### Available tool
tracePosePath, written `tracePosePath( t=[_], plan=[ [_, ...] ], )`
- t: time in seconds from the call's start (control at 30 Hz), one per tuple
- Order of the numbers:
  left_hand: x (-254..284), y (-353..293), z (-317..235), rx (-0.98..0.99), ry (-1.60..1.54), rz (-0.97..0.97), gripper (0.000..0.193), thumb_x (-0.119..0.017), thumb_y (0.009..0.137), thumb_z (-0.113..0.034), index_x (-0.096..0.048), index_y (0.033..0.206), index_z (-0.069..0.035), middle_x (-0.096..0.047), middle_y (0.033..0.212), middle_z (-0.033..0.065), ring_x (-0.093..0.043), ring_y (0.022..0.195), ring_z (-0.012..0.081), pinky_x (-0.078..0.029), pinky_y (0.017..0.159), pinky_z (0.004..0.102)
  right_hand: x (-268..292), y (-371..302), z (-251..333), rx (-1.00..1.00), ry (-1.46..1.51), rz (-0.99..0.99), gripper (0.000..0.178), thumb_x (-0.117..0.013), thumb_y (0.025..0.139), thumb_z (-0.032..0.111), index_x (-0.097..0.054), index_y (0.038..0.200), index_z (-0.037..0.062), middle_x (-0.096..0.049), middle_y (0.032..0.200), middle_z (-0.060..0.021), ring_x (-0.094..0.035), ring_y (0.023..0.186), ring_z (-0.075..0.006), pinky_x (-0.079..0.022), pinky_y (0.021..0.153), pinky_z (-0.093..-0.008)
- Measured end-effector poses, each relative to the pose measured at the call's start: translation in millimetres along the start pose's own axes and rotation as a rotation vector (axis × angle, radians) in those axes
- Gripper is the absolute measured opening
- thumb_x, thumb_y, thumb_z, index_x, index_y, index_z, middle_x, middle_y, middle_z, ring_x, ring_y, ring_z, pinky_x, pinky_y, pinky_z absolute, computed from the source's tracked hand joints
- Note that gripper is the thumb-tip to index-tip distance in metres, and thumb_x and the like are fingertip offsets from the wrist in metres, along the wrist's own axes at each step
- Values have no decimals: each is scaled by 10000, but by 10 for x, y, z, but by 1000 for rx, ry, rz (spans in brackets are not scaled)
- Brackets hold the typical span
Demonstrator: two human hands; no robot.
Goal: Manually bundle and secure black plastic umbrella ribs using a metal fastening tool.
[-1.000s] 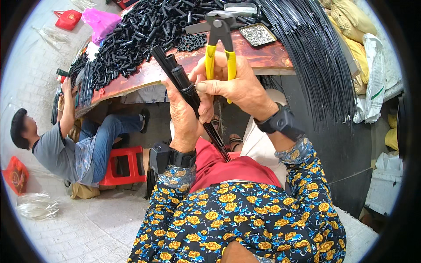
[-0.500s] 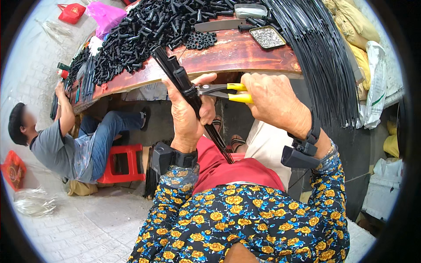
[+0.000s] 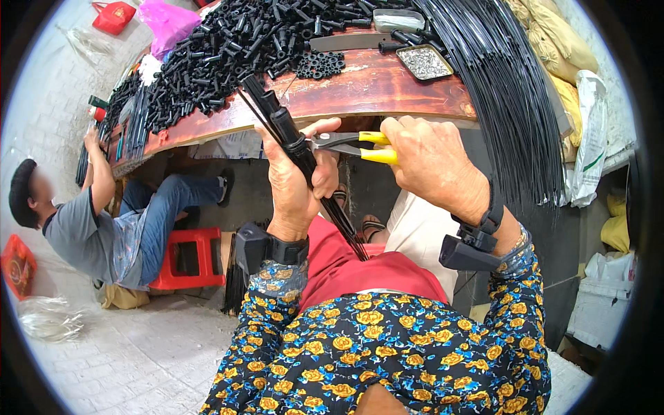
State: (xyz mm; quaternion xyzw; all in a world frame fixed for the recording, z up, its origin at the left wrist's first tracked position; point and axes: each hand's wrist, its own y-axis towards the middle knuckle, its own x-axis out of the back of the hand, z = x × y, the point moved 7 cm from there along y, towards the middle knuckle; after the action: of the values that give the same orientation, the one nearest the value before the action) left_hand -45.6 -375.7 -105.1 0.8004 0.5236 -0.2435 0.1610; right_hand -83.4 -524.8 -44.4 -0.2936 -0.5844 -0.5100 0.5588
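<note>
My left hand [image 3: 287, 190] is wrapped round a bundle of thin black rods [image 3: 342, 225] that slants from the table edge down to my lap. A black tubular fitting [image 3: 280, 123] sits among the rods at the upper end. My right hand [image 3: 439, 155] grips a pair of pliers [image 3: 377, 156] by its yellow handles. The pliers' metal jaws meet a black fitting on the bundle, beside my left thumb; my fingers partly hide what lies between the jaws.
Black tubular parts [image 3: 228, 62] are heaped on the reddish wooden table [image 3: 373, 90], near a tray of small metal pieces [image 3: 424, 63]. Long black rods [image 3: 498, 104] hang over the right edge. Another person [image 3: 90, 228] works at the left, by a red stool [image 3: 190, 259].
Both hands and the pliers hold almost the same place. One thin rod stands slightly apart from the bundle's upper end. The view has shifted a little.
</note>
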Motion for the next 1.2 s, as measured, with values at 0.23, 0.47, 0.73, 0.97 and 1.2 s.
tracePosePath(
  t=[0.23,0.47,0.73,0.97,1.2],
  plan=[
    [5,-9,17,-15,16,-28,978,-161,860,-795,-547,1219,29,-330,443,-28,-275,343,93,-269,345,253,-6,-71,44,10,159,-130,374,-639,733,27,-509,1081,-8,-496,981,-204,-507,961,-368,-502,748,-443],
    [22,1,57,-3,-4,-26,997,-155,851,-804,-535,1233,34,-324,437,-28,-274,341,95,-271,346,251,-26,-56,51,-22,85,-114,609,-626,693,-40,-453,1276,-11,-488,1026,-190,-486,975,-361,-471,818,-429],
    [-84,-21,-31,0,32,-60,1008,-176,827,-830,-578,1191,20,-336,431,-34,-283,353,86,-259,361,237,361,11,175,19,-208,-161,330,-675,717,95,-552,1013,17,-556,883,-179,-563,888,-326,-530,639,-374],
    [51,-24,-8,-36,48,-100,954,-171,879,-775,-555,1201,37,-324,434,-27,-275,335,99,-276,350,256,-4,9,142,-39,0,-129,255,-664,750,93,-561,973,26,-561,892,-186,-577,899,-354,-542,660,-415],
    [51,-38,-45,-38,-20,-73,951,-176,884,-769,-530,1232,43,-327,437,-24,-275,336,97,-277,345,252,-67,-98,48,9,209,-163,277,-684,762,119,-554,993,41,-576,885,-145,-592,851,-340,-496,692,-439]
  ],
)
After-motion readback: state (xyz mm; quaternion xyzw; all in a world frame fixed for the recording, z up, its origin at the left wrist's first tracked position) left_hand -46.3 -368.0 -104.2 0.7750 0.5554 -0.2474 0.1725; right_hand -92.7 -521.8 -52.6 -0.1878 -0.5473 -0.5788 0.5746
